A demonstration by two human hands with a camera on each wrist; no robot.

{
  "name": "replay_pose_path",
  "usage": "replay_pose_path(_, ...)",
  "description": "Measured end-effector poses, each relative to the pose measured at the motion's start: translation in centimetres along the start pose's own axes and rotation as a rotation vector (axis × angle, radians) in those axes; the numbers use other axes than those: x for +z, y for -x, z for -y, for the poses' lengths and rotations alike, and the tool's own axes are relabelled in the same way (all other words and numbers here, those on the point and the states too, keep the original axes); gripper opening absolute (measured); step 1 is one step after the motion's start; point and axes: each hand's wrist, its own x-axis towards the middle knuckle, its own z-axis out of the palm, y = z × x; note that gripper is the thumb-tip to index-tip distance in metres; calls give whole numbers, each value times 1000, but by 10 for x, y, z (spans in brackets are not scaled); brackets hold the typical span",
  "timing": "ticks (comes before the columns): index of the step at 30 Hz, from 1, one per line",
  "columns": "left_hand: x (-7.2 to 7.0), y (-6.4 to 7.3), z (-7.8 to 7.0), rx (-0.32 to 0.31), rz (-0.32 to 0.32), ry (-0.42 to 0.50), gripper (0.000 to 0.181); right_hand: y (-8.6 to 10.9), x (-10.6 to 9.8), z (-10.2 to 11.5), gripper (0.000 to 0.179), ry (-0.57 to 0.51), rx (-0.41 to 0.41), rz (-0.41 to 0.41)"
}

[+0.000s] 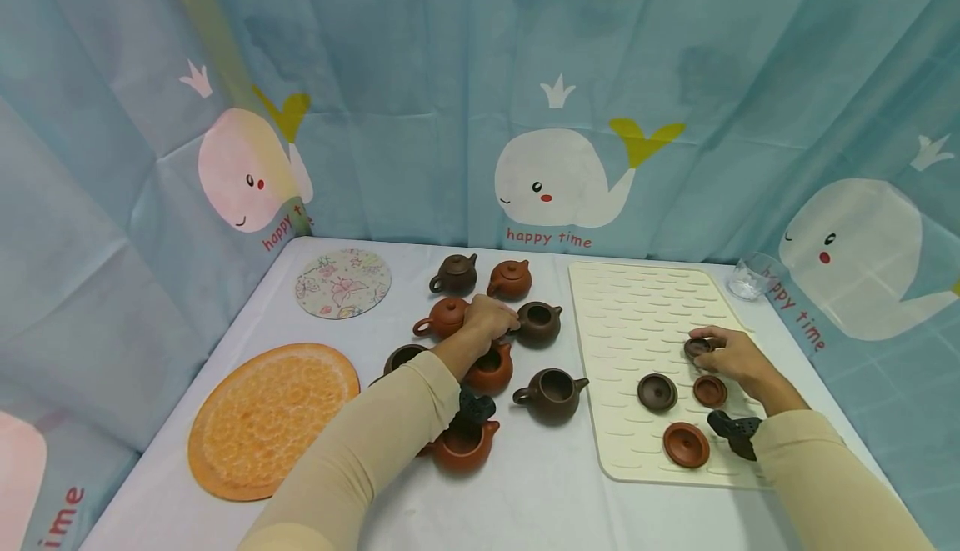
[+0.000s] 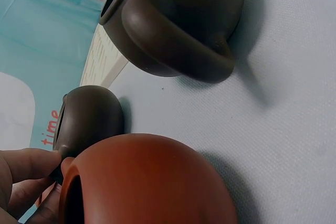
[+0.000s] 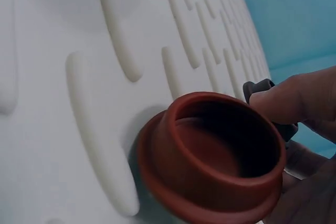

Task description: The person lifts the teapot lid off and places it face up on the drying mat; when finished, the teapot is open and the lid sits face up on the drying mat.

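Note:
In the head view my left hand (image 1: 489, 318) reaches among the teapots. Its thumb and fingers pinch the handle side of an open dark brown teapot (image 1: 540, 323), which the left wrist view also shows behind a red-brown teapot (image 2: 152, 177). Over on the cream mat (image 1: 622, 318), my right hand (image 1: 731, 358) holds a small dark lid (image 1: 698, 348) between thumb and fingers. Just below that hand lies a red-brown lid (image 1: 710, 391), its hollow side up in the right wrist view. Another dark lid (image 1: 657, 393) and a larger red-brown lid (image 1: 686, 444) rest nearby.
Lidded teapots (image 1: 510, 279) stand at the back, with several lidless ones nearer, including a dark teapot (image 1: 553, 395). An orange round mat (image 1: 277, 418) and a patterned round mat (image 1: 343, 284) lie left. A clear glass (image 1: 750, 278) stands at the back right.

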Motion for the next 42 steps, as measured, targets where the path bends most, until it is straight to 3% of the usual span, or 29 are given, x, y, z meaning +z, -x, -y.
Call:
replay_pose_path(16,1,-1,1,-14,9,46,7,-4,6,3,53,184,-64,-18)
replay_pose_path(29,0,3,-2,-24,9,40,11,3,-2,5,59,259,-41,-17)
replay_pose_path(42,-14,17,-12,65,1,57,18,18,-17,20,60,154,-70,-39)
